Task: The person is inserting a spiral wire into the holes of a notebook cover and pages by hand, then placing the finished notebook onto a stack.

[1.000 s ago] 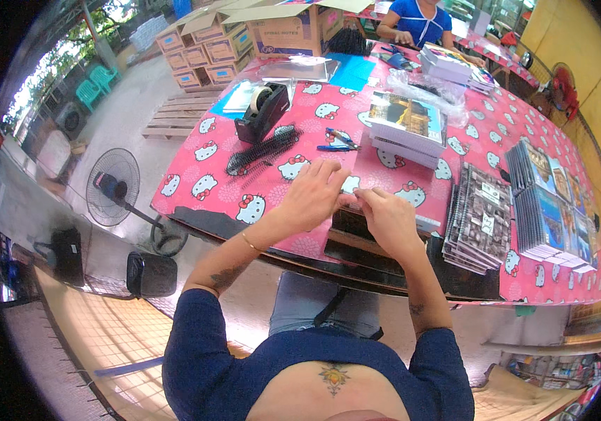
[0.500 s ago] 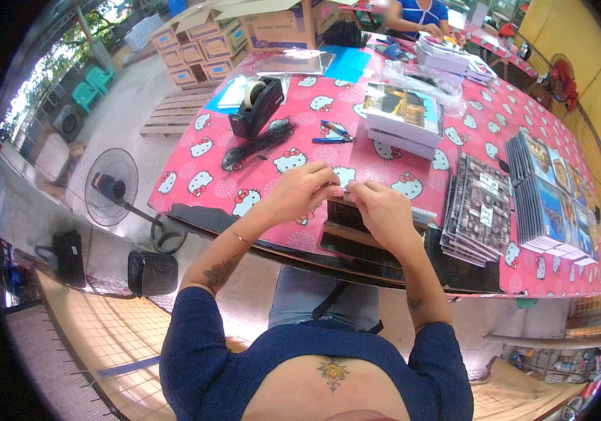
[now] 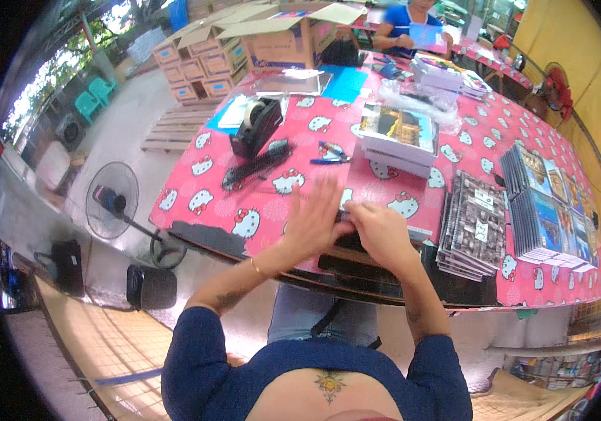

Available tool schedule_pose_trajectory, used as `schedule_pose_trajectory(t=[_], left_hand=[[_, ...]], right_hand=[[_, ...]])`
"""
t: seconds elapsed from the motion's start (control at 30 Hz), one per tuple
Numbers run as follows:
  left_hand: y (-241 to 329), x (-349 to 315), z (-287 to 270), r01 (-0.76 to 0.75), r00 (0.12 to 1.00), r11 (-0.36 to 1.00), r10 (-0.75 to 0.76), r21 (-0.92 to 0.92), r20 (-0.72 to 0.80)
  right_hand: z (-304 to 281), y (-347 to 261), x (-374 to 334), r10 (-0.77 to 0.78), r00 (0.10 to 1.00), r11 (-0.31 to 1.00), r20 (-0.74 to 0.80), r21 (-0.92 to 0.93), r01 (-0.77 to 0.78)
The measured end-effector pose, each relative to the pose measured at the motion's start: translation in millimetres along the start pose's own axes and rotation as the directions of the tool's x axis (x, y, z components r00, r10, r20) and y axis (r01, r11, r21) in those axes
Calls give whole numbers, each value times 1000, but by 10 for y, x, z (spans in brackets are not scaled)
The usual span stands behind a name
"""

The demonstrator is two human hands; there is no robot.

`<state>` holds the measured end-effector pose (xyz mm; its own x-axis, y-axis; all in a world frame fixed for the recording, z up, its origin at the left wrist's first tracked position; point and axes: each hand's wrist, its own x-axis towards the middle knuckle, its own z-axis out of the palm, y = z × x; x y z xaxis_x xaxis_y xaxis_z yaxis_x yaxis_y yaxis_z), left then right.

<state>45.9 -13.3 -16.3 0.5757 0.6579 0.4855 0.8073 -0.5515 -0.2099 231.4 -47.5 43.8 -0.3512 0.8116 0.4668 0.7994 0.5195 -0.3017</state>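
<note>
At the table's near edge, my left hand (image 3: 314,219) is open, its fingers stretched out and close together over a dark, flat, book-like thing (image 3: 360,263). Beside it, my right hand (image 3: 384,235) has its fingertips pinched near the top edge of that dark thing; what they grip is too small and covered to name. A pale strip (image 3: 419,231) shows to the right of that hand. Beyond my hands lie blue-handled pliers (image 3: 330,161). Farther left are black spiral coils (image 3: 258,168) and a black tape dispenser (image 3: 257,130) holding a roll of tape.
Ahead stands a stack of picture-covered books (image 3: 398,137). Black-and-white spiral notebooks (image 3: 472,224) and more colourful stacks (image 3: 549,210) sit at the right. Across the pink patterned table (image 3: 209,203), a person in blue (image 3: 400,31) holds a blue sheet. A standing fan (image 3: 112,200) is on the left.
My left hand has gone from a pinch beside the right hand to flat, stretched fingers. My right hand stays pinched. The person across has lifted a blue sheet.
</note>
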Motion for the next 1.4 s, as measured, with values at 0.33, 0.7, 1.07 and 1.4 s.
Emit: schedule_pose_trajectory(t=[0.33,0.7,1.07,1.4], left_hand=[[202,-320,93,-5,998,994,-1,-106,-59],[442,-574,274,-77,992,949,41,-305,-122],[335,-45,-24,-37,997,982,50,-187,65],[562,-441,-114,-187,982,907,167,-378,-86]], right_hand=[[-121,70,-182,71,996,997,53,21,-72],[-120,73,-327,43,999,995,15,-89,-42],[-192,157,-323,157,987,988,44,1,-157],[-108,157,-318,132,990,991,43,-33,-131]])
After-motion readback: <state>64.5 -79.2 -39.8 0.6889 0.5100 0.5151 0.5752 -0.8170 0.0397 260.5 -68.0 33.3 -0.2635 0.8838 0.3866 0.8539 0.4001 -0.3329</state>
